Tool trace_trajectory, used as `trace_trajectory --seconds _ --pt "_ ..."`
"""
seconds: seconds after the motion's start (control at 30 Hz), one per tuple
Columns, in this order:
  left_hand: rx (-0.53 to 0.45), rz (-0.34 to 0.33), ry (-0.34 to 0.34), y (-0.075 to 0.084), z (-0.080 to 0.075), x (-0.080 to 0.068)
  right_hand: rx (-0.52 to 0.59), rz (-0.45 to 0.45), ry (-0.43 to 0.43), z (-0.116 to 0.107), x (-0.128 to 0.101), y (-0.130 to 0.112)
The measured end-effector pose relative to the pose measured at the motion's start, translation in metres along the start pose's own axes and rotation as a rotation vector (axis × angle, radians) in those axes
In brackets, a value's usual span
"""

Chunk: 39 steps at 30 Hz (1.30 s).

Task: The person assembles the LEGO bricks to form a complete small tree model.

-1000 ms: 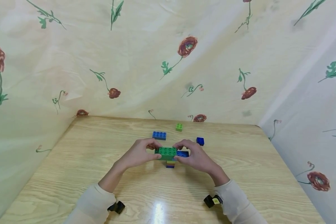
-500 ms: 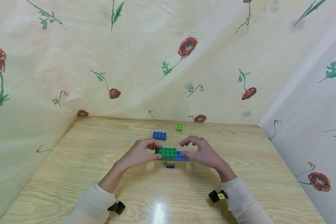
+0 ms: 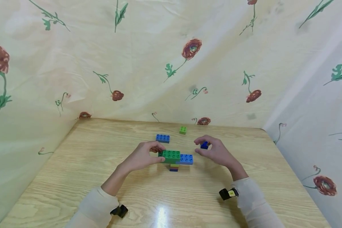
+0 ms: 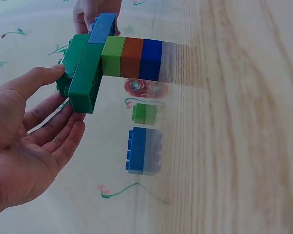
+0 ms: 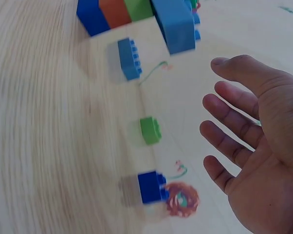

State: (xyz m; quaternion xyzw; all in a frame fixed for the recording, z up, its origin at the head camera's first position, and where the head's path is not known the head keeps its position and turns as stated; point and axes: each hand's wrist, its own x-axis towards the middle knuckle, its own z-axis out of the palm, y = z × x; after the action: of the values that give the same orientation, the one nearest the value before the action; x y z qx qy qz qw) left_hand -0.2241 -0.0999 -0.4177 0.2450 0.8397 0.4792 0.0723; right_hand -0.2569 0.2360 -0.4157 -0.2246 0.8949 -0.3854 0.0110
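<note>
A brick tower stands on the table: a dark blue brick (image 4: 151, 60) at the bottom, then an orange brick (image 4: 131, 57) and a lime green brick (image 4: 113, 56). Above them a lower green brick (image 4: 86, 80) and a light blue brick (image 3: 186, 159) lie end to end, the blue jutting right. The top green brick (image 3: 171, 154) sits over the lower green one. My left hand (image 3: 141, 155) pinches it at its left end between thumb and fingers. My right hand (image 3: 215, 151), fingers apart and holding nothing, hovers by a small dark blue brick (image 3: 204, 145), partly covering it in the head view.
Behind the tower lie a loose blue brick (image 3: 162, 138) and a small lime green brick (image 3: 183, 130). The wooden table (image 3: 125, 196) ends at a flowered cloth (image 3: 142, 63) at the back and sides.
My right hand has let go of the top green brick and moved right, towards the small dark blue brick. The left hand has stayed on the green brick.
</note>
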Motion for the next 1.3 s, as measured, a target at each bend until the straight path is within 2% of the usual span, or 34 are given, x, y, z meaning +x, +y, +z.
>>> trace_trajectory --seconds 0.27,0.8,1.13,1.3 --pt "-0.005 -0.009 -0.003 0.000 0.000 0.000 -0.038 0.074 0.032 -0.010 0.001 0.020" --pt "-0.009 -0.022 0.002 -0.002 0.001 -0.002 0.003 0.185 0.026 -0.016 0.008 0.071" --pt "-0.007 -0.020 0.005 -0.001 0.001 -0.001 0.049 0.206 0.005 -0.018 0.012 0.086" --pt "-0.002 -0.019 0.004 -0.001 0.001 -0.001 0.038 0.226 -0.014 -0.017 0.014 0.090"
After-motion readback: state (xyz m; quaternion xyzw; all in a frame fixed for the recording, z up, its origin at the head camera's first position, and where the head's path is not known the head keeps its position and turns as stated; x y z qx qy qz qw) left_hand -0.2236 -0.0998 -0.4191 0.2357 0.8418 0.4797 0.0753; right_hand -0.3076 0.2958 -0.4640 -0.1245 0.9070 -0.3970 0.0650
